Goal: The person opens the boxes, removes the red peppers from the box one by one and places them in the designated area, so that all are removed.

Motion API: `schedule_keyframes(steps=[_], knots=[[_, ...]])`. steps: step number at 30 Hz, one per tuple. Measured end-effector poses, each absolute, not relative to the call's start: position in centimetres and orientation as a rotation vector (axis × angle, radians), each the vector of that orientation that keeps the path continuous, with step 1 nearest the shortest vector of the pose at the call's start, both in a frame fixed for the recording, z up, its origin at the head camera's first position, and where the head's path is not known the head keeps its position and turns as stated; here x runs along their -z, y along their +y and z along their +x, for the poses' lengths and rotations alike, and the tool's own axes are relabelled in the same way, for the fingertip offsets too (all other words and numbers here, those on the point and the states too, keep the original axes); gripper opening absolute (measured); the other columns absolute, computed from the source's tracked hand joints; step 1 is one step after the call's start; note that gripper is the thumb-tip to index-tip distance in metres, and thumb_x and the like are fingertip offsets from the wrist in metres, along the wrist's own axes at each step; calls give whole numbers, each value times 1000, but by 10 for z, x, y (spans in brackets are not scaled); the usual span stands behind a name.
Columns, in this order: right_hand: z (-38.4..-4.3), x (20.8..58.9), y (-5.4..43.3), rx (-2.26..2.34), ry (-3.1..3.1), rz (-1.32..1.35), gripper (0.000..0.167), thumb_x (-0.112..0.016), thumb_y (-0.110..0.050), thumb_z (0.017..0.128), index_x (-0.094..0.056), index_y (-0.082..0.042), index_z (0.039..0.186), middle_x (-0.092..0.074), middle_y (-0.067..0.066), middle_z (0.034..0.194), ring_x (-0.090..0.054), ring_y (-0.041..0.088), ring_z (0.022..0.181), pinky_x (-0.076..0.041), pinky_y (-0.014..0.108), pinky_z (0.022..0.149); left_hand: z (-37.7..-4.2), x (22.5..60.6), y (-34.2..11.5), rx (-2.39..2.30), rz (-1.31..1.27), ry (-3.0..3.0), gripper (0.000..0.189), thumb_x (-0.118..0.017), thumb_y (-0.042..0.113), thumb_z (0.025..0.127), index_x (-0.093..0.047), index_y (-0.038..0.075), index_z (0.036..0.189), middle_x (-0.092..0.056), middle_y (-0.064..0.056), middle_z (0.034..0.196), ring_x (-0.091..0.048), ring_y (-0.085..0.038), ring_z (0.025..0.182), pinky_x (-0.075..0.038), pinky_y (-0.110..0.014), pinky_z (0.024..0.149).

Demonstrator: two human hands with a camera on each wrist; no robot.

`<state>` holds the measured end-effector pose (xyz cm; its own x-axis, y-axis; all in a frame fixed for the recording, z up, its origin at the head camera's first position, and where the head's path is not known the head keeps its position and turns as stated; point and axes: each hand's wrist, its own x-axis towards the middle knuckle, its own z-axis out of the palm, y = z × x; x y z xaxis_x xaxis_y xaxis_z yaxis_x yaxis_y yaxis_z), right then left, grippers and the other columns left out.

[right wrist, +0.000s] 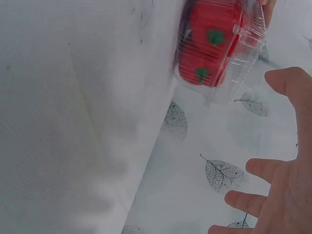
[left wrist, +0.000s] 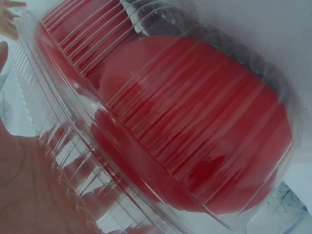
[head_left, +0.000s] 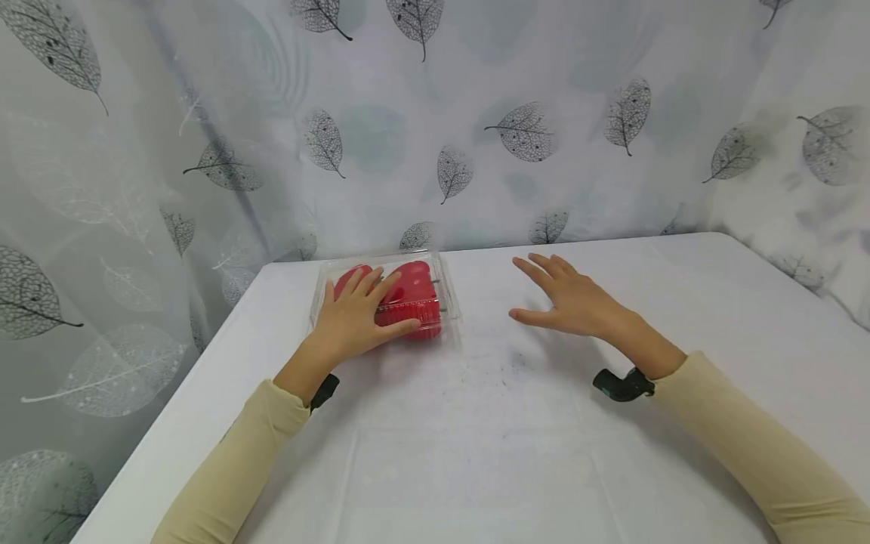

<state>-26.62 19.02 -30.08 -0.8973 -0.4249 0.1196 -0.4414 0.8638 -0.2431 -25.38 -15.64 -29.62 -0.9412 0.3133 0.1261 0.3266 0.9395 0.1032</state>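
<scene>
A clear ribbed plastic clamshell box [head_left: 445,291] sits on the table's far left part, with several plump red tomatoes [head_left: 411,283] inside. Green star-shaped stalks [right wrist: 214,37] show on two of them in the right wrist view. My left hand [head_left: 350,321] lies over the box's top with fingers spread. In the left wrist view its palm [left wrist: 34,190] is beside the transparent wall [left wrist: 73,161], and the fingertips are mostly out of sight. To the right of the box, my right hand [head_left: 571,302] hovers above the table with spread fingers, holding nothing.
A white cloth [head_left: 489,453] covers the table, whose far edge runs just behind the box. Behind and to the left hangs a pale curtain [head_left: 381,136] with a leaf print. Dark straps [head_left: 624,385] are on the wrists, by beige sleeves.
</scene>
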Motion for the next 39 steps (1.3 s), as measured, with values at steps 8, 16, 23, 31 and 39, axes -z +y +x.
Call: schedule_keyframes(steps=[8,16,23,31,39], knots=[[-266,303,184,-412,-2945,731,88,-54,-64,89,-18,-21,157,-18,15,161,-12,44,147,-22,68,109,-253,297,-157,207,-503,-2983,92,-60,68,81,-26,25,155,-25,-10,160,-17,-34,147,-6,-67,114],[-264,304,177,-440,-2948,761,86,-55,-64,89,-20,-23,157,-18,13,161,-15,40,147,-26,67,109,-252,295,-160,200,-493,-2958,92,-61,69,80,-30,23,154,-29,-11,158,-22,-31,146,-9,-67,114],[-263,307,169,-569,-2964,799,86,-57,-63,89,-21,-25,156,-18,10,161,-16,36,147,-26,65,110,-254,297,-161,201,-499,-2965,93,-63,68,79,-30,23,154,-31,-11,157,-25,-31,145,-12,-67,114],[-262,312,162,-655,-2968,826,84,-57,-64,88,-23,-27,156,-20,6,161,-19,35,146,-29,65,108,-254,297,-162,197,-497,-2985,91,-64,66,81,-32,21,154,-32,-12,156,-24,-33,144,-12,-66,114],[-260,319,151,-680,-2967,860,84,-58,-65,87,-26,-28,155,-24,4,160,-23,33,145,-31,63,108,-253,296,-162,196,-478,-3005,89,-63,63,82,-33,20,153,-32,-12,156,-23,-35,145,-13,-66,114]])
